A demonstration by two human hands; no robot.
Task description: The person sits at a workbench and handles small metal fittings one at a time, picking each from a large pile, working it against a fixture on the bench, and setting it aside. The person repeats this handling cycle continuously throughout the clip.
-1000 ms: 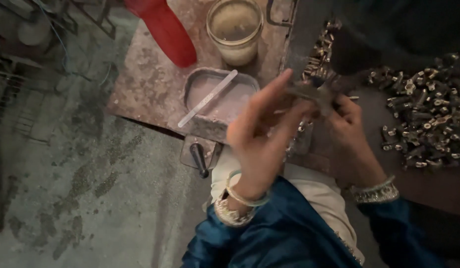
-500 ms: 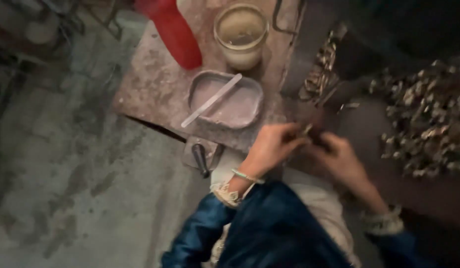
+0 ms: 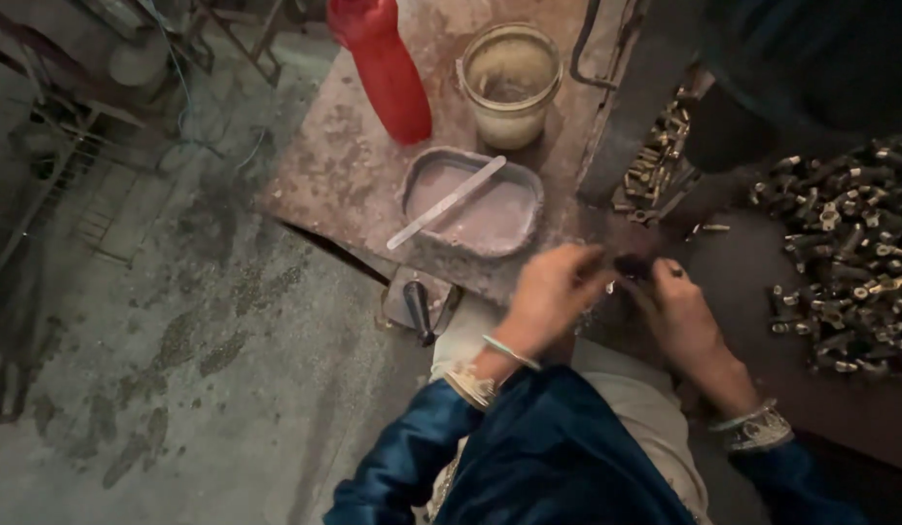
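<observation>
With the left hand [image 3: 548, 297] and right hand [image 3: 676, 309] both pinched together on a small dark fitting [image 3: 631, 263] held over the table edge [image 3: 324, 228], a loosened grip could drop it to the floor [image 3: 178, 389].

dim light; stained grey concrete floor [image 3: 178, 389], a rusty metal table [image 3: 334, 175] on it, a metal frame [image 3: 52, 165] at left, a dark worktop [image 3: 742, 292] at right
</observation>
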